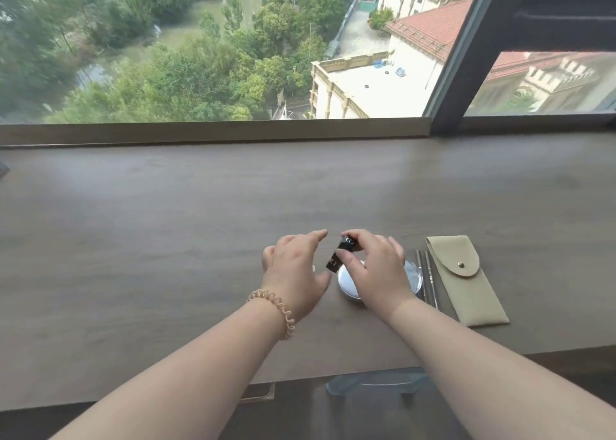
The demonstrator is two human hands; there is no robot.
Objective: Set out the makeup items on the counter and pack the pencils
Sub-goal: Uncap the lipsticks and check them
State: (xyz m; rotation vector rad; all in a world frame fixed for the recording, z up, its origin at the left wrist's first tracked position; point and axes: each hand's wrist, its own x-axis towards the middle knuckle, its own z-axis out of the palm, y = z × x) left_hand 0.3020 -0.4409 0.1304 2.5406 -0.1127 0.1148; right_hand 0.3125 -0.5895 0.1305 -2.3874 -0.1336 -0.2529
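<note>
Holding a small dark lipstick tube (340, 254) by its top end, the right hand (376, 269) pinches it between thumb and fingertips, so that grip is clenched on the tube, which hangs tilted above the worktop (166, 226). Directly under that hand sits a round silver compact (346, 284), the landmark for the rest. The tube is at the compact's left far edge, lifted clear of the wood. Just left of the compact the left hand (293, 273) hovers with fingers spread and curved, its grip released and grasping nothing; a coiled beige hair tie (276, 309) circles its wrist. Just right of the compact lie two slim grey pencils (426, 278), side by side. Beyond them, further right of the compact, a beige flap pouch (465, 281) lies flat, its snap fastened.
</note>
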